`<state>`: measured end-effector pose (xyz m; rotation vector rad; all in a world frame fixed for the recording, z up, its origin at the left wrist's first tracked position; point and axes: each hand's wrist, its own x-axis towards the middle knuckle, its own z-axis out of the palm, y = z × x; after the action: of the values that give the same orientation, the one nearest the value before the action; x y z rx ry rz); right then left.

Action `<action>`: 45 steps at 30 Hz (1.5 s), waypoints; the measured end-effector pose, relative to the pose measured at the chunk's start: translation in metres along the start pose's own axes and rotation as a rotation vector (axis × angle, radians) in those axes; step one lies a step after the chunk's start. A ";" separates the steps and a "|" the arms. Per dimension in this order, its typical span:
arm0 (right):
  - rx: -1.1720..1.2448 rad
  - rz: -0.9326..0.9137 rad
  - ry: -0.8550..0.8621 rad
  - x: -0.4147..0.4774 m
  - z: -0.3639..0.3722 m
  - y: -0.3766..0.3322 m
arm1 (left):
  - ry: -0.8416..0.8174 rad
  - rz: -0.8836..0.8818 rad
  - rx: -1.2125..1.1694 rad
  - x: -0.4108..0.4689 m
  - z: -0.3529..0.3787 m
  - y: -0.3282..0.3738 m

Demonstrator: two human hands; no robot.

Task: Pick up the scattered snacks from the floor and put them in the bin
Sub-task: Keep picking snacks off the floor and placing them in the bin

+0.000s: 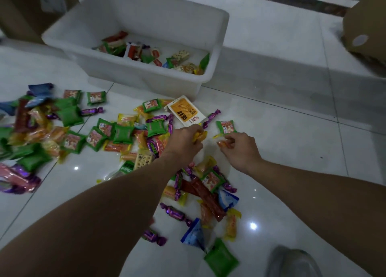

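Note:
Wrapped snacks lie scattered over the white tiled floor, green packs [70, 115], purple candies [92, 111] and a white and orange packet [184, 111] among them. My left hand [183, 141] grips a yellow-wrapped snack [199, 135] just above the pile. My right hand [240, 147] pinches an orange-wrapped snack [222, 144] close beside it. The white plastic bin [217, 53] stands beyond both hands and holds several snacks.
Brown cardboard boxes stand at the back left [23, 11] and at the far right [365, 26]. A grey shoe [292, 262] shows at the bottom right. More snacks [200, 193] lie between my forearms.

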<state>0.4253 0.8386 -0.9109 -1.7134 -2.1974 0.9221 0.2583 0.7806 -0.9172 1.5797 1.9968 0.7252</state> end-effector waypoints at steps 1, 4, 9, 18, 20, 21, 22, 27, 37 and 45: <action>0.022 -0.015 0.027 0.000 -0.006 -0.004 | 0.012 0.005 -0.013 0.000 -0.004 0.005; 0.102 -0.057 0.104 0.002 -0.021 -0.020 | 0.068 0.033 -0.036 0.001 -0.021 0.016; 0.167 -0.148 0.202 0.004 -0.040 -0.048 | 0.171 0.051 -0.042 0.000 -0.053 0.030; 0.298 -0.216 0.313 0.030 -0.062 -0.102 | 0.341 -0.005 -0.126 0.022 -0.101 0.041; 0.320 -0.227 0.331 0.042 -0.070 -0.115 | 0.379 -0.018 -0.160 0.036 -0.109 0.044; 0.330 -0.236 0.337 0.048 -0.074 -0.120 | 0.400 -0.018 -0.165 0.043 -0.112 0.045; 0.340 -0.245 0.345 0.054 -0.078 -0.126 | 0.420 -0.016 -0.161 0.049 -0.115 0.046; 0.378 -0.245 0.401 0.089 -0.086 -0.144 | 0.488 -0.026 -0.153 0.079 -0.121 0.046; 0.441 -0.163 0.397 0.155 -0.080 -0.142 | 0.420 -0.077 -0.068 0.168 -0.125 0.027; 0.400 -0.150 0.349 0.178 -0.065 -0.145 | 0.370 -0.164 -0.019 0.180 -0.114 0.009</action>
<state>0.2885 1.0074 -0.8120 -1.3814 -1.7487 0.8742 0.1508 0.9464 -0.8360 1.3236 2.3390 1.0252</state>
